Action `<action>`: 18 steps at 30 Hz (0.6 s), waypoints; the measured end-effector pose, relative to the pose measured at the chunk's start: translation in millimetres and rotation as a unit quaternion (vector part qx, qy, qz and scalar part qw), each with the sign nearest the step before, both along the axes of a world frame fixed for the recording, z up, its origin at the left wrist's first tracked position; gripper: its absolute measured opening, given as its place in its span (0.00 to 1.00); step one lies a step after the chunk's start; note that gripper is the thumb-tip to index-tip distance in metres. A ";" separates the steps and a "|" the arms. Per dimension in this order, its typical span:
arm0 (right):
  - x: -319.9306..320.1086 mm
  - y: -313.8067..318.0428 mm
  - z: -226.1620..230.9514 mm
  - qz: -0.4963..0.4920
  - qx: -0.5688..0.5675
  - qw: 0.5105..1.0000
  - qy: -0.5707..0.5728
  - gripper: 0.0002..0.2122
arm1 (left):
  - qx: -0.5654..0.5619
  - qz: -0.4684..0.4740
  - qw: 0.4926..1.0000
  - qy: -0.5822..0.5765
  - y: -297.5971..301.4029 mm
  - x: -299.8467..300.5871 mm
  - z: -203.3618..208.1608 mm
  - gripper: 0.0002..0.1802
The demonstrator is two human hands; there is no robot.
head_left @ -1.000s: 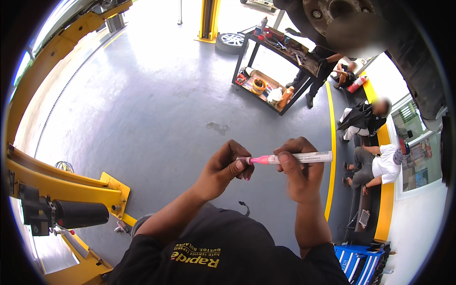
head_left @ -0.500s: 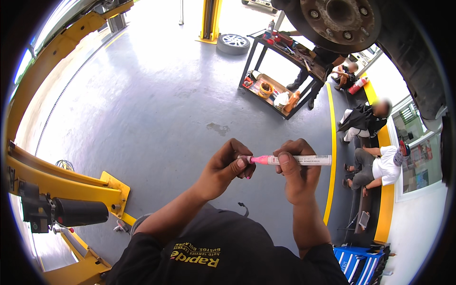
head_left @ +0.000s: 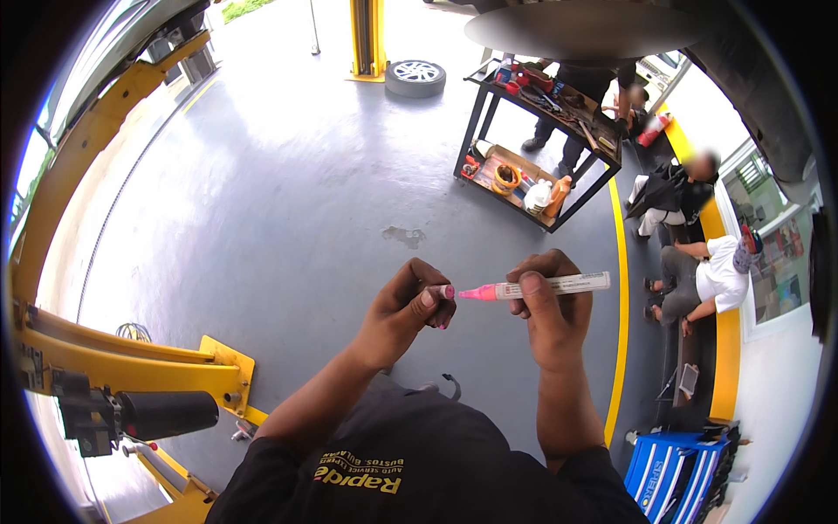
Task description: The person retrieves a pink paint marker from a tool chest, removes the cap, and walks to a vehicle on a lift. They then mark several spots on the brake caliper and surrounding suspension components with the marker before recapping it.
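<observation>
My right hand (head_left: 548,313) grips a white marker pen (head_left: 559,284) with a pink front part, held level in front of my chest. The pen's pink tip points left toward my left hand (head_left: 406,313). My left hand pinches a small pink cap (head_left: 446,292) right at that tip; whether cap and tip touch is hard to tell. Both forearms rise from the lower edge over my dark shirt.
A black tool cart (head_left: 541,140) with tools and bottles stands on the grey floor ahead. A loose wheel (head_left: 415,77) lies beyond it. A yellow lift arm (head_left: 131,367) reaches in at the left. People sit at the right (head_left: 698,271); a blue tool chest (head_left: 681,476) is lower right.
The view has tilted down, so the cart and wheel sit lower in the picture. The hands hold the pen as before, with the cap now at the tip rather than over it.
</observation>
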State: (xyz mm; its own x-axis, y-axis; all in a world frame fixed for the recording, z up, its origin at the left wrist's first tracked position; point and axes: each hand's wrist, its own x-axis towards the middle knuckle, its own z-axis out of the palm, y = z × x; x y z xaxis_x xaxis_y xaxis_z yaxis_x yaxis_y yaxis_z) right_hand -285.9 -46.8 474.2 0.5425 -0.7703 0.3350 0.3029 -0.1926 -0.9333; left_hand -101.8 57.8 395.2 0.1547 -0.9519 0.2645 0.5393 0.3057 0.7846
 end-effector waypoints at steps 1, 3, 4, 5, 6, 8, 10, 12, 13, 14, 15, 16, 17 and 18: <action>1.2 1.1 -0.9 -0.005 -0.008 1.000 0.005 0.07 | 0.000 -0.002 1.000 -0.005 -0.8 -0.3 0.1 0.16; 1.6 3.3 -2.7 -0.023 -0.013 0.999 0.033 0.06 | 0.002 -0.006 1.000 -0.014 -2.3 -1.0 0.7 0.16; -5.8 8.2 -3.2 -0.014 -0.027 1.000 0.008 0.06 | 0.004 -0.005 1.000 -0.021 3.5 -13.5 0.1 0.16; -2.5 8.0 -4.3 -0.016 -0.027 0.999 0.007 0.06 | -0.001 -0.018 0.999 -0.027 2.6 -11.2 0.0 0.16; -4.3 9.7 -5.7 -0.010 -0.028 1.000 -0.008 0.06 | 0.006 -0.007 1.000 -0.029 2.8 -11.9 -0.1 0.16; -3.8 9.7 -6.9 -0.010 -0.106 0.994 0.038 0.07 | 0.003 -0.005 0.999 -0.039 1.4 -10.7 -0.5 0.17; -4.2 8.9 -6.6 -0.014 -0.129 0.990 0.048 0.07 | 0.004 -0.007 1.000 -0.027 1.4 -10.6 -0.6 0.18; -8.9 9.9 -5.1 -0.009 -0.114 0.993 -0.013 0.07 | 0.003 0.000 1.000 -0.022 3.4 -16.6 -1.2 0.18; -10.4 9.8 -5.3 -0.015 -0.117 0.993 0.031 0.07 | 0.005 0.004 1.000 -0.019 2.3 -16.4 -1.2 0.19; -10.9 10.3 -5.2 -0.012 -0.133 0.991 0.032 0.07 | 0.005 0.009 1.000 -0.018 2.5 -16.2 -1.6 0.19; -11.6 9.9 -4.5 -0.002 -0.140 0.989 0.046 0.07 | 0.006 0.010 1.000 -0.025 2.7 -15.6 -1.4 0.19; -13.6 10.2 -5.0 -0.005 -0.135 0.989 0.055 0.07 | 0.007 0.009 0.999 -0.032 2.9 -14.5 -1.5 0.19; -12.3 8.6 -4.0 0.000 -0.123 0.990 0.076 0.07 | 0.020 0.020 0.999 -0.032 2.6 -11.7 -1.4 0.19; -17.0 10.4 -4.3 0.006 -0.115 0.989 0.091 0.07 | 0.006 0.010 0.999 -0.053 7.3 -17.7 -2.6 0.20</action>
